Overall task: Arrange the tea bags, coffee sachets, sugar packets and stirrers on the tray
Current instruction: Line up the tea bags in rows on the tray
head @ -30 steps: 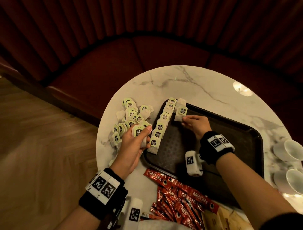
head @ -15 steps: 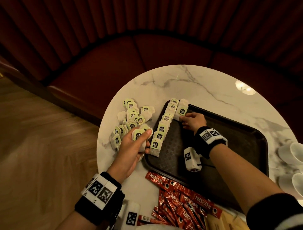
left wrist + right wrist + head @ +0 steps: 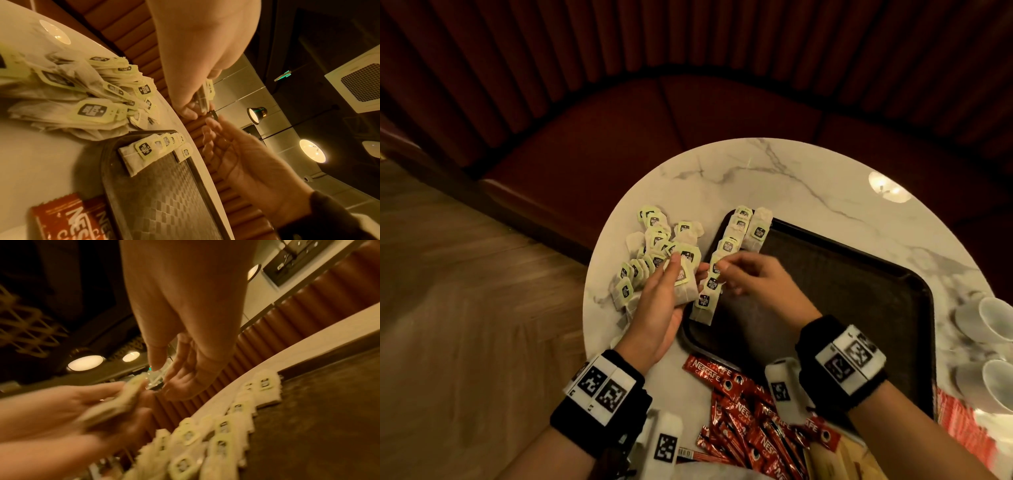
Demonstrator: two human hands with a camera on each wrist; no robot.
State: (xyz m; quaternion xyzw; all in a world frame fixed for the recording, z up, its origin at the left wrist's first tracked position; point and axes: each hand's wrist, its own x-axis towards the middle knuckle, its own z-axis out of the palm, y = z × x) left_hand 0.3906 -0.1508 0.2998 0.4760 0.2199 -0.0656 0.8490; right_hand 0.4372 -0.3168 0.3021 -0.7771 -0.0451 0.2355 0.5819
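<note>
Green-tagged tea bags (image 3: 726,260) overlapping along dark tray (image 3: 859,291) left edge, red coffee sachets (image 3: 750,411) beside tray

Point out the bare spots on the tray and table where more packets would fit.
The tray is bare over most of its floor, right of the tea bag row along its left rim. The table is bare beyond the tray's far edge. Crowded: the loose tea bag pile left of the tray, the coffee sachets at the near edge, the cups on the right.
</note>
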